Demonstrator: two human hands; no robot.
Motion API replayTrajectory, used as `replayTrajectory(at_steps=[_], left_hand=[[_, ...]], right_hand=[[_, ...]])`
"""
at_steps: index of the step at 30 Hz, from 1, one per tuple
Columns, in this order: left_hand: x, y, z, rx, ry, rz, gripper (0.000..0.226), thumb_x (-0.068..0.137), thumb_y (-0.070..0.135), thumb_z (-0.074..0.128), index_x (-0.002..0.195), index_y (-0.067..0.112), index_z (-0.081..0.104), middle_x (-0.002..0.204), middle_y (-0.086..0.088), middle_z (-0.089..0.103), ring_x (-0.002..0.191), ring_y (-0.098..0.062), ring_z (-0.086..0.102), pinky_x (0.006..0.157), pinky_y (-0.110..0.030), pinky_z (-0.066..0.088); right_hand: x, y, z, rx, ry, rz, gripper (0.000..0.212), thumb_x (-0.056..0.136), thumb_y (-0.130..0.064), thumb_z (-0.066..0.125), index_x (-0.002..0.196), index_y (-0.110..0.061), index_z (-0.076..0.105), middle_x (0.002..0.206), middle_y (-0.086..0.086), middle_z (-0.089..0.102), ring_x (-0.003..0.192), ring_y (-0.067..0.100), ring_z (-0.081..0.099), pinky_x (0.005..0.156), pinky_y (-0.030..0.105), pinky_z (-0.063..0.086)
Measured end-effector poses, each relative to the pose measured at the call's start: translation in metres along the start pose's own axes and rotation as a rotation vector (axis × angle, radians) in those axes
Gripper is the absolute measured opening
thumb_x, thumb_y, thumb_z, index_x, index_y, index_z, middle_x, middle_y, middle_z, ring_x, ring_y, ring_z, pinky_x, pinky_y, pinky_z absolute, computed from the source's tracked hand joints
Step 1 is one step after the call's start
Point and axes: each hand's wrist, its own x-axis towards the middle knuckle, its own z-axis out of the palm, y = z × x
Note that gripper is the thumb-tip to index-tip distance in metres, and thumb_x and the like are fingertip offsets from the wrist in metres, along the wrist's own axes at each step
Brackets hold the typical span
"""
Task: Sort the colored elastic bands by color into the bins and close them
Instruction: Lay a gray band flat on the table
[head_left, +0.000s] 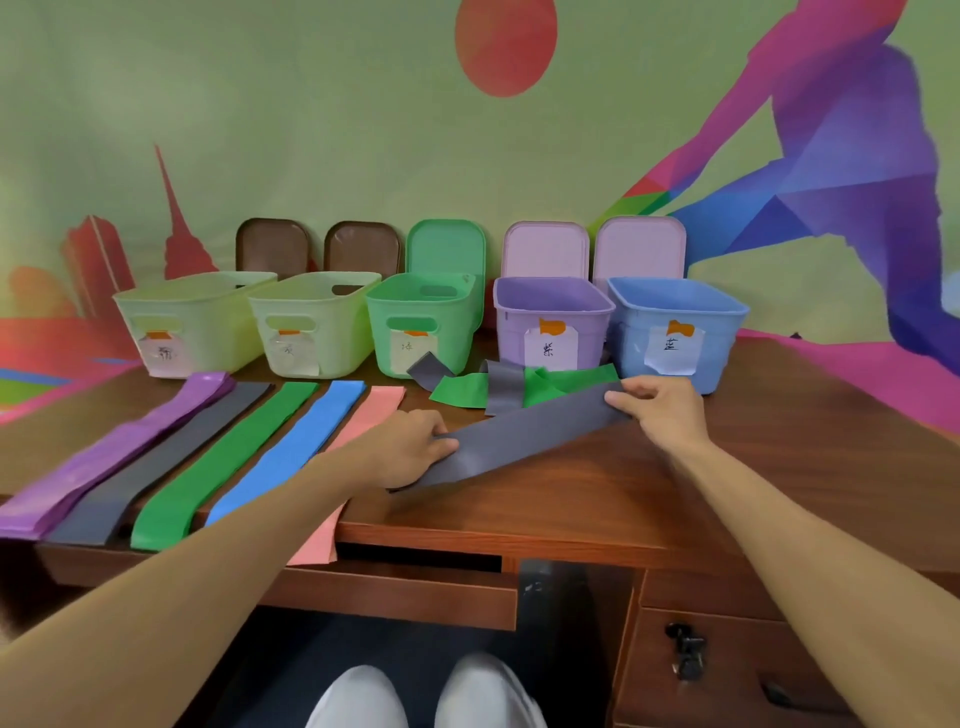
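Hands grip one grey band (524, 436) stretched flat across the bench (779, 467). Left hand (402, 447) pinches its near end, thumb on top, fingers curled under. Right hand (657, 402) pinches its far end between thumb and fingers, at about 2 o'clock from the left hand.

Five bands lie flat side by side at 9 o'clock of the left hand, edges touching or nearly so: purple band (104, 457), dark grey band (156, 462), green band (228, 462), blue band (296, 447), pink band (363, 415). The left forearm crosses the pink band; its near end hangs over the bench edge.

At 12 o'clock of the held band lies a loose heap: crumpled green bands (545, 384) tangled with grey bands (501, 384).

Five open bins stand in a row behind, each with a paper label: two pale yellow-green bins (208, 322) (332, 322), green bin (447, 317), purple bin (566, 327), blue bin (722, 338). Lids lean upright behind them: two brown (272, 247), one green (447, 244), two pink (545, 249). Bin contents cannot be seen.
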Motion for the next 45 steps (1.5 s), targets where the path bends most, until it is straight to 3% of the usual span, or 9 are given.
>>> replayTrajectory(at_steps=[5, 7, 10, 17, 23, 28, 35, 40, 45], left_hand=[[-0.025, -0.012, -0.016, -0.152, 0.021, -0.099, 0.017, 0.098, 0.021, 0.038, 0.099, 0.011, 0.052, 0.092, -0.006, 0.056, 0.085, -0.020, 0.049, 0.074, -0.028, 0.036], [-0.036, -0.025, -0.023, -0.205, 0.006, -0.142, 0.016, 0.095, 0.018, 0.041, 0.103, 0.012, 0.053, 0.099, -0.008, 0.058, 0.089, -0.020, 0.050, 0.077, -0.028, 0.037], [-0.052, -0.052, -0.035, -0.289, 0.008, -0.184, 0.017, 0.092, 0.017, 0.049, 0.107, 0.014, 0.058, 0.101, -0.003, 0.060, 0.086, -0.014, 0.053, 0.070, -0.023, 0.038], [-0.093, -0.120, -0.058, -0.540, 0.009, -0.282, 0.011, 0.088, 0.016, 0.065, 0.096, 0.008, 0.066, 0.062, 0.003, 0.051, 0.045, -0.002, 0.047, 0.042, -0.011, 0.034], [-0.116, -0.179, -0.075, -0.643, 0.112, -0.363, 0.017, 0.081, 0.020, 0.074, 0.088, 0.004, 0.071, 0.070, -0.003, 0.060, 0.065, -0.013, 0.052, 0.058, -0.021, 0.038], [-0.123, -0.222, -0.077, -0.749, 0.203, -0.425, 0.008, 0.083, 0.011, 0.070, 0.081, 0.004, 0.072, 0.069, -0.002, 0.063, 0.066, -0.010, 0.054, 0.060, -0.019, 0.041], [-0.129, -0.263, -0.069, -0.842, 0.217, -0.554, 0.009, 0.084, 0.006, 0.069, 0.092, 0.003, 0.070, 0.084, -0.009, 0.067, 0.073, -0.015, 0.061, 0.064, -0.022, 0.051], [-0.132, -0.271, -0.075, -0.834, 0.175, -0.599, 0.022, 0.079, 0.008, 0.073, 0.100, 0.002, 0.068, 0.091, -0.017, 0.069, 0.075, -0.028, 0.067, 0.060, -0.026, 0.058], [-0.129, -0.278, -0.074, -0.677, 0.129, -0.602, 0.030, 0.078, 0.016, 0.075, 0.106, 0.010, 0.066, 0.085, -0.013, 0.071, 0.072, -0.030, 0.071, 0.063, -0.034, 0.060]], right_hand=[[0.002, -0.038, 0.026, -0.038, -0.007, -0.069, 0.021, 0.083, -0.019, 0.073, 0.098, -0.005, 0.068, 0.097, 0.009, 0.069, 0.056, 0.005, 0.060, 0.051, 0.011, 0.044], [0.002, -0.056, 0.041, -0.047, -0.017, -0.084, 0.024, 0.084, -0.017, 0.072, 0.105, -0.006, 0.068, 0.102, 0.012, 0.069, 0.071, 0.016, 0.066, 0.065, 0.019, 0.052], [0.001, -0.086, 0.067, -0.097, -0.076, -0.144, 0.027, 0.086, -0.013, 0.067, 0.113, -0.009, 0.068, 0.108, 0.011, 0.069, 0.099, 0.022, 0.063, 0.087, 0.026, 0.045], [0.000, -0.151, 0.135, -0.160, -0.198, -0.343, 0.023, 0.085, -0.016, 0.070, 0.104, -0.003, 0.071, 0.103, 0.011, 0.071, 0.088, 0.017, 0.059, 0.077, 0.024, 0.041], [0.004, -0.192, 0.198, -0.091, -0.253, -0.406, 0.019, 0.082, -0.014, 0.073, 0.097, -0.002, 0.072, 0.094, 0.015, 0.072, 0.077, 0.018, 0.060, 0.078, 0.038, 0.054], [0.012, -0.214, 0.257, -0.068, -0.301, -0.395, 0.017, 0.084, -0.013, 0.071, 0.099, -0.004, 0.071, 0.090, 0.016, 0.071, 0.074, 0.022, 0.062, 0.082, 0.046, 0.054], [0.013, -0.237, 0.334, -0.178, -0.424, -0.489, 0.015, 0.084, -0.012, 0.070, 0.097, -0.003, 0.072, 0.086, 0.006, 0.066, 0.082, 0.015, 0.058, 0.070, 0.020, 0.038], [0.012, -0.242, 0.386, -0.244, -0.499, -0.526, 0.013, 0.085, -0.013, 0.069, 0.094, -0.006, 0.075, 0.094, 0.009, 0.071, 0.091, 0.019, 0.062, 0.076, 0.024, 0.042], [0.007, -0.235, 0.419, -0.343, -0.556, -0.510, 0.009, 0.086, -0.023, 0.067, 0.091, -0.018, 0.073, 0.089, 0.001, 0.070, 0.087, 0.015, 0.061, 0.068, 0.022, 0.045]])
